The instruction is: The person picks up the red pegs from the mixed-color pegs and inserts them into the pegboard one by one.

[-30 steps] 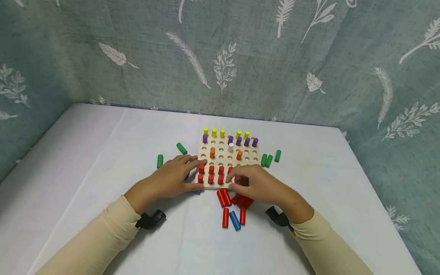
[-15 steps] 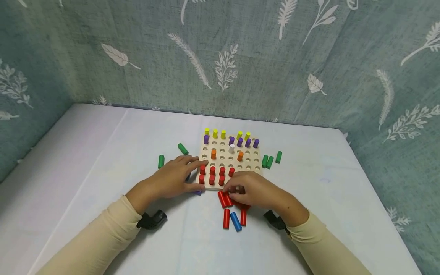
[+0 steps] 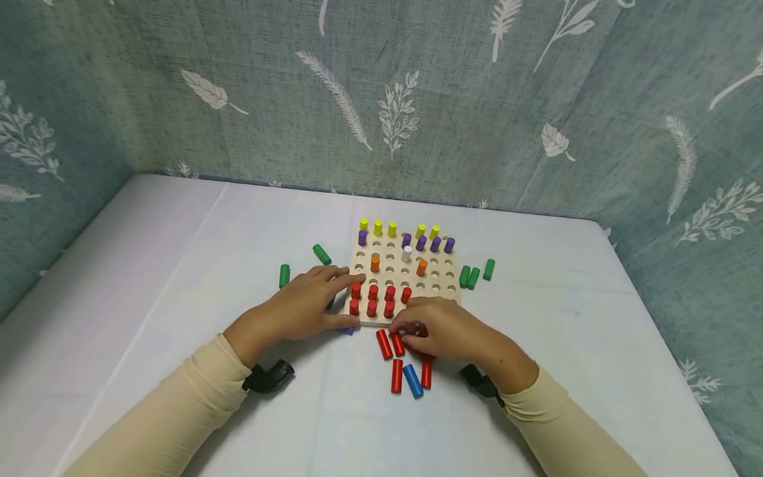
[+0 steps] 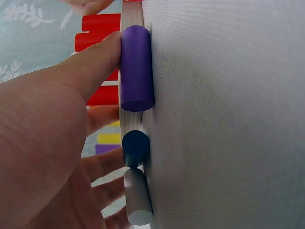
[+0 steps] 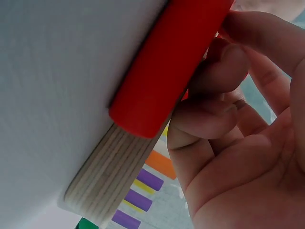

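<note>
A wooden pegboard (image 3: 397,278) lies flat, with red pegs (image 3: 372,301) upright in its front two rows. My left hand (image 3: 304,305) rests at its left side, fingers spread and thumb near the front corner. Beside that thumb a purple peg (image 4: 137,69) lies on the table; a dark blue peg (image 4: 136,145) and a whitish peg (image 4: 137,198) lie farther along. At the board's front edge my right hand (image 3: 444,328) has curled fingers and appears to pinch a loose red peg (image 3: 398,344); its grip is partly hidden. Another red peg (image 5: 164,81) lies close in the right wrist view.
Yellow pegs (image 3: 378,228), purple pegs (image 3: 436,244), orange pegs (image 3: 375,264) and a white peg (image 3: 407,254) stand in the board. Loose green pegs (image 3: 473,278) lie on both sides. A blue peg (image 3: 413,381) lies in front among red ones, on a white cloth (image 3: 572,371).
My right hand has come back from the board's front row to the loose red pegs before it. Two of those pegs now lie farther apart. The left hand keeps its place.
</note>
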`<state>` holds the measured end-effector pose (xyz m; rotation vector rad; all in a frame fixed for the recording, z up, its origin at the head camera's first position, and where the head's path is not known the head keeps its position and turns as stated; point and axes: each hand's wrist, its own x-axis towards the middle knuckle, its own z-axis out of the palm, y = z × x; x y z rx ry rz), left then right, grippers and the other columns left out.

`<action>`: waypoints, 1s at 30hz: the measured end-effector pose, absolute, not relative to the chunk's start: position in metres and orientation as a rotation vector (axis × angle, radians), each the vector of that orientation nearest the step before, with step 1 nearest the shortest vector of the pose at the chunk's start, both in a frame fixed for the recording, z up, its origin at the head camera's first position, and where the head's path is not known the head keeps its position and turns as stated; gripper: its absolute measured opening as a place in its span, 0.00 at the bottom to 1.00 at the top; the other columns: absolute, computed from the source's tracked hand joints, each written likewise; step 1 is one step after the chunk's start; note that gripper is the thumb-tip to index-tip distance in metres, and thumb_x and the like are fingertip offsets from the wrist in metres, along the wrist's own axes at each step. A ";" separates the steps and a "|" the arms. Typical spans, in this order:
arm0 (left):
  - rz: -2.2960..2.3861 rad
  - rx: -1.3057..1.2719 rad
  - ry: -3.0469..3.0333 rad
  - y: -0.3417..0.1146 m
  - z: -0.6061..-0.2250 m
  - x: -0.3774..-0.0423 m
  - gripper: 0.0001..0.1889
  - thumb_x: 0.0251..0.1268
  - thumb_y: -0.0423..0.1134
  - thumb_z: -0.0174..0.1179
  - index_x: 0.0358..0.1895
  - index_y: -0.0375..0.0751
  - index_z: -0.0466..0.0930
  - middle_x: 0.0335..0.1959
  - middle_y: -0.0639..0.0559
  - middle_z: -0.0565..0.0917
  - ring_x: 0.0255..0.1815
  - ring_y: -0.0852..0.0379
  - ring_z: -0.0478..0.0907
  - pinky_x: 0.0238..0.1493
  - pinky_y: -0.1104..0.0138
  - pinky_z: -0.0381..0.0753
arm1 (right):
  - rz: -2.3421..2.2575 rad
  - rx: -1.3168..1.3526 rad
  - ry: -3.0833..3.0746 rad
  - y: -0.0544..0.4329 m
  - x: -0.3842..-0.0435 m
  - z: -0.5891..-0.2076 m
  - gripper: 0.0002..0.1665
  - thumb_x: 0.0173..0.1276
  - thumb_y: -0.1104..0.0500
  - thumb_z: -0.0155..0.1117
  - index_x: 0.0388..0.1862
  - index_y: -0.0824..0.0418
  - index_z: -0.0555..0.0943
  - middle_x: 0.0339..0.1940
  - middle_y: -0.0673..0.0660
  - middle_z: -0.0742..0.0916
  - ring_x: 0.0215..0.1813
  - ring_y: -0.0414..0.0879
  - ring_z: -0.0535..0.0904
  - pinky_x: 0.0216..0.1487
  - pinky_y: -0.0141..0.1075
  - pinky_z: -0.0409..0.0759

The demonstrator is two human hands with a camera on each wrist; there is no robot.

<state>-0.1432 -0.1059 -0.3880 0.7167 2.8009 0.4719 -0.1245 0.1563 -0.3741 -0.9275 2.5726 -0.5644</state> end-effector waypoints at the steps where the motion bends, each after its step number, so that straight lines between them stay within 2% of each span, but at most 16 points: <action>1: 0.474 0.716 2.804 -0.106 -0.388 -0.143 0.43 0.59 0.64 0.66 0.77 0.58 0.62 0.75 0.41 0.66 0.77 0.37 0.61 0.73 0.40 0.62 | -0.559 -0.934 2.580 0.156 -0.124 -0.374 0.12 0.68 0.55 0.70 0.49 0.47 0.88 0.39 0.42 0.85 0.39 0.39 0.76 0.41 0.30 0.78; 11: 0.471 0.719 2.792 -0.105 -0.392 -0.143 0.43 0.59 0.65 0.65 0.77 0.59 0.62 0.75 0.41 0.66 0.77 0.38 0.61 0.74 0.40 0.62 | -0.496 -0.897 2.610 0.154 -0.121 -0.379 0.12 0.68 0.54 0.69 0.51 0.47 0.88 0.41 0.44 0.86 0.39 0.38 0.76 0.42 0.30 0.78; 19: 0.478 0.707 2.796 -0.104 -0.391 -0.143 0.43 0.59 0.63 0.66 0.77 0.58 0.62 0.76 0.41 0.66 0.77 0.38 0.61 0.73 0.39 0.62 | -0.433 -0.866 2.644 0.149 -0.119 -0.379 0.13 0.67 0.52 0.71 0.50 0.49 0.88 0.41 0.45 0.88 0.43 0.39 0.78 0.51 0.36 0.81; 30: 0.467 0.693 2.800 -0.105 -0.390 -0.144 0.43 0.59 0.64 0.66 0.77 0.59 0.62 0.76 0.42 0.66 0.77 0.38 0.61 0.73 0.40 0.62 | -0.411 -0.900 2.673 0.147 -0.119 -0.380 0.12 0.67 0.53 0.70 0.49 0.51 0.88 0.42 0.47 0.89 0.44 0.40 0.80 0.52 0.38 0.82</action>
